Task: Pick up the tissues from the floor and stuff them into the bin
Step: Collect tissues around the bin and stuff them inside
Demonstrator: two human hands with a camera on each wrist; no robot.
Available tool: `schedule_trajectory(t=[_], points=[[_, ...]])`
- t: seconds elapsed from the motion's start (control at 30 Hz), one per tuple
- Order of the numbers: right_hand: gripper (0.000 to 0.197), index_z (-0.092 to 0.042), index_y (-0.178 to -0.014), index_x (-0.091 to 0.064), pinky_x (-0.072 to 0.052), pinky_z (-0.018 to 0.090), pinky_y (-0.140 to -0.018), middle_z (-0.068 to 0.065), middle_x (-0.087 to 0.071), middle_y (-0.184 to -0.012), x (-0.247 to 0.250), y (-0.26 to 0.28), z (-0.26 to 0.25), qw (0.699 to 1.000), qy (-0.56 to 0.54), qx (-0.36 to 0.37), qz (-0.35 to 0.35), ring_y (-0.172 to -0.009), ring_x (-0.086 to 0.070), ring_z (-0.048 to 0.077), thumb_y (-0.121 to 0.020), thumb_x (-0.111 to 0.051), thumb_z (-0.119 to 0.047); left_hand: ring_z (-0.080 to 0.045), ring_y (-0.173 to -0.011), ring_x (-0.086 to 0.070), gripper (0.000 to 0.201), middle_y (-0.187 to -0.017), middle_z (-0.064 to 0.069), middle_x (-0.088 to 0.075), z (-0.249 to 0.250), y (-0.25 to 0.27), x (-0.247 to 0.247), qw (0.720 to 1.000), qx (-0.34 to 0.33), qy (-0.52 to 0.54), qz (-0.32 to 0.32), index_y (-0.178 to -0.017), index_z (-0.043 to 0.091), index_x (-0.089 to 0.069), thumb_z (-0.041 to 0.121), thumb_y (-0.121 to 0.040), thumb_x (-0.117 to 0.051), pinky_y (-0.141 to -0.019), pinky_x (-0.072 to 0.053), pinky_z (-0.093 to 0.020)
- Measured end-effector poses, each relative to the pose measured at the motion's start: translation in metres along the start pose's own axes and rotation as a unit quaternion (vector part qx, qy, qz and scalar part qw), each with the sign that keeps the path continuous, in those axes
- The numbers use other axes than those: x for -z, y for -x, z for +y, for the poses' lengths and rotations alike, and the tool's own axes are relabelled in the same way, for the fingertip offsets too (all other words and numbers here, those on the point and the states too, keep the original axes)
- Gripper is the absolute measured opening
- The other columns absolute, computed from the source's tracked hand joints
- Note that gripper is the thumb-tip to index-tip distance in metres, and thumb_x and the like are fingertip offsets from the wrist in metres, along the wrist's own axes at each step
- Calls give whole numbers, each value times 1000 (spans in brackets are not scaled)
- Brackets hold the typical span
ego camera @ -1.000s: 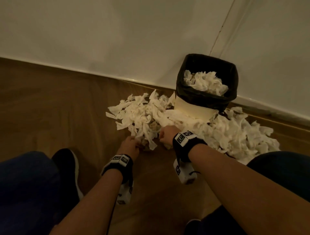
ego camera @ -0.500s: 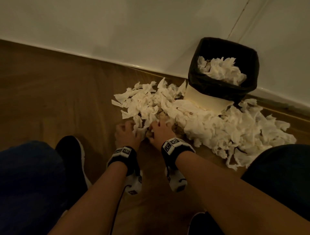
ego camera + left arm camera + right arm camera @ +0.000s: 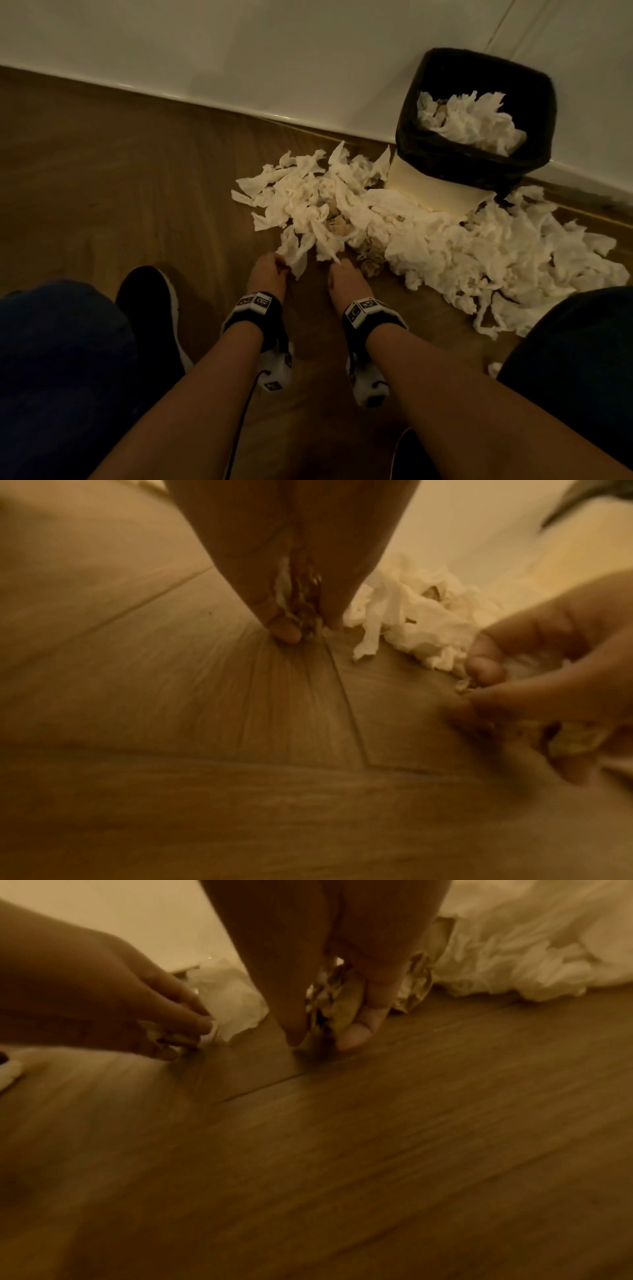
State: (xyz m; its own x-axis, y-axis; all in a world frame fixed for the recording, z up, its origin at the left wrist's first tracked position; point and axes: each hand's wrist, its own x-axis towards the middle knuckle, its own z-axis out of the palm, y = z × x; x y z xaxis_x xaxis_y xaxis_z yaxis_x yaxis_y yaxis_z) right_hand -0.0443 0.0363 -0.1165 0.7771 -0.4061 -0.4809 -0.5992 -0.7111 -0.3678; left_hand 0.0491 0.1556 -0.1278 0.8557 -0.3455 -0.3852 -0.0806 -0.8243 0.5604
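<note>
A heap of crumpled white tissues (image 3: 346, 212) spreads over the wooden floor in front of and beside the bin (image 3: 411, 137). The bin is pale with a black liner and stands against the wall, with tissues (image 3: 469, 120) inside it. My left hand (image 3: 274, 267) is at the heap's near edge, pinching a bunch of tissue (image 3: 284, 588) between thumb and fingers. Just to its right, my right hand (image 3: 342, 270) grips crumpled tissue (image 3: 339, 1004) low against the floor. In the wrist views both hands, left (image 3: 308, 626) and right (image 3: 325, 1039), have fingertips touching the boards.
The white wall and baseboard (image 3: 239, 109) run behind the heap and bin. My dark shoe (image 3: 150, 308) and both knees frame the hands. A small stray tissue scrap (image 3: 495, 368) lies by my right knee. Bare floorboards (image 3: 102, 205) stretch to the left.
Both hands have drawn back to the heap's near edge and now pinch tissue. The head view has shifted, so the bin sits farther right.
</note>
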Motion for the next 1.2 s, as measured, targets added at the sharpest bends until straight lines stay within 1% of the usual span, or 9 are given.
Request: schedule_trajectory(t=[0.1, 0.2, 0.3, 0.4, 0.5, 0.63, 0.83, 1.03, 1.2], points=[[9, -16, -95, -43, -44, 36, -75, 9, -48, -106, 1, -2, 2, 990, -132, -36, 27, -88, -53, 26, -94, -43, -7, -28, -113, -51, 41, -128, -16, -50, 3, 2, 1, 991, 34, 126, 15, -133, 11, -35, 4, -94, -43, -86, -40, -30], [40, -23, -128, -30, -38, 25, -54, -2, -49, -91, 3, 0, 2, 959, -263, -92, 50, -64, -49, 13, -93, -41, -7, -32, -122, -45, 41, -134, -19, -44, 6, 0, 5, 991, 47, 123, 14, -136, 6, -39, 7, -95, -38, -100, -36, -35], [58, -30, -145, -22, -41, 27, -66, 0, -49, -107, 10, 1, 1, 936, -327, -119, 42, -81, -54, 19, -94, -37, -8, -35, -118, -45, 36, -129, -19, -45, 6, -2, 8, 986, 85, 140, 11, -128, 5, -49, 20, -98, -35, -99, -36, -40], [44, -21, -134, -50, -39, 26, -76, 5, -55, -123, 18, -6, 4, 909, -385, -158, 31, -97, -53, 22, -96, -31, -10, -33, -114, -48, 44, -122, -16, -49, 7, -5, 10, 977, 108, 183, 16, -122, 8, -54, 39, -97, -34, -96, -37, -39], [39, -6, -129, -54, -40, 24, -56, -3, -52, -78, 20, -8, 11, 830, -516, -208, 33, -65, -47, 11, -96, -38, -19, -25, -99, -53, 54, -108, -10, -57, 8, -8, 11, 979, 102, 175, 23, -109, 10, -60, 56, -90, -40, -87, -42, -35], [54, -10, -119, -56, -48, 29, -58, 1, -51, -75, 27, -10, 13, 733, -633, -250, 25, -62, -51, 14, -86, -54, -53, -24, -81, -52, 30, -69, 1, -50, 12, -12, 12, 973, 123, 188, 56, -66, 14, -50, 34, -88, -57, -72, -37, -29], [10, -7, -95, -48, -57, 23, -63, 9, -54, -88, 40, -9, 3, 590, -778, -215, -11, -80, -60, 20, -96, -39, -5, -21, -83, -59, 12, -84, -3, -60, 21, -14, 18, 953, 105, 279, 53, -93, 10, -59, 10, -93, -47, -76, -48, -32], [27, -13, -71, -46, -44, 23, -48, 0, -46, -71, 72, 8, 1, 699, -689, -191, 7, -60, -45, 12, -96, -36, -9, -17, -54, -43, 29, -70, -5, -49, 33, -13, 31, 948, 70, 309, 36, -75, 16, -54, -3, -91, -39, -46, -37, -25], [38, -14, -56, -31, -20, 21, -41, -1, -30, -39, 112, 21, -13, 576, -803, -153, 8, -36, -26, 12, -94, -26, -13, -27, -73, -55, 23, -91, -15, -59, 50, -5, 54, 960, 38, 273, 45, -105, 9, -58, 2, -90, -42, -57, -47, -30]])
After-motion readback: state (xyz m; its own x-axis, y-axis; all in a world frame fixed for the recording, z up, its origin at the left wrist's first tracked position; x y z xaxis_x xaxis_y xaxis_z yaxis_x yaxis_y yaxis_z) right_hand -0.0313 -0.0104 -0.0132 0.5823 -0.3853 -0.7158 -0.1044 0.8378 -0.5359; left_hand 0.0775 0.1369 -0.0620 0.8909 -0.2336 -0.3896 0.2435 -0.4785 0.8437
